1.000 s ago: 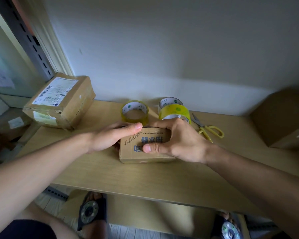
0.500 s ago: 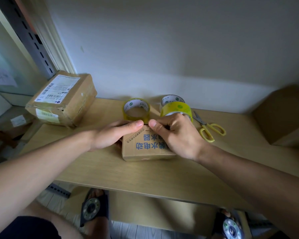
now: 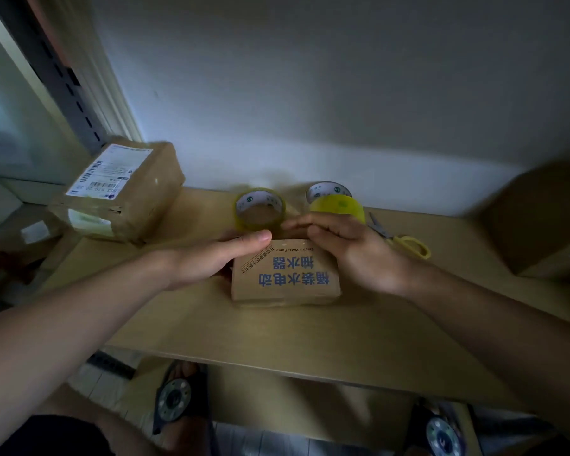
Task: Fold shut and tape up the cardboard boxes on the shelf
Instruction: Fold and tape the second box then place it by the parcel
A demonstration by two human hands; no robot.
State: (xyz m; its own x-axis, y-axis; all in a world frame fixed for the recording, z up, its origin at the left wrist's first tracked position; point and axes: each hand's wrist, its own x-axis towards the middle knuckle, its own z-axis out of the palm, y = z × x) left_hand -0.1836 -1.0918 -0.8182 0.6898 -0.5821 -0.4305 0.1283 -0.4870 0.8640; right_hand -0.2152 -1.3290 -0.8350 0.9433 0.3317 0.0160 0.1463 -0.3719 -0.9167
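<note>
A small printed cardboard box [image 3: 285, 274] lies flat at the centre of the frame on a wooden shelf [image 3: 310, 337], its top closed and no tape visible across it. The left hand [image 3: 211, 258] lies along the box's left side, thumb stretched straight over the upper-left corner, fingers extended rather than gripping. The right hand [image 3: 346, 248] hovers over the box's upper-right edge with loosely bent fingers that hold nothing.

Just above the box stand a clear tape roll [image 3: 260, 209] and, to its right, a yellow tape roll [image 3: 338, 207] with a white-cored roll [image 3: 328, 191] behind it; yellow-handled scissors [image 3: 402, 241] lie at centre right. A labelled parcel [image 3: 119, 192] sits at upper left, and another box [image 3: 540, 222] is blurred at the right edge.

The step in hand appears to be holding the flap down while fetching tape. Done well, the left hand would keep steady downward pressure so the lid stays flush, while the right takes the nearest roll and starts the strip past the far edge, centred on the seam.
</note>
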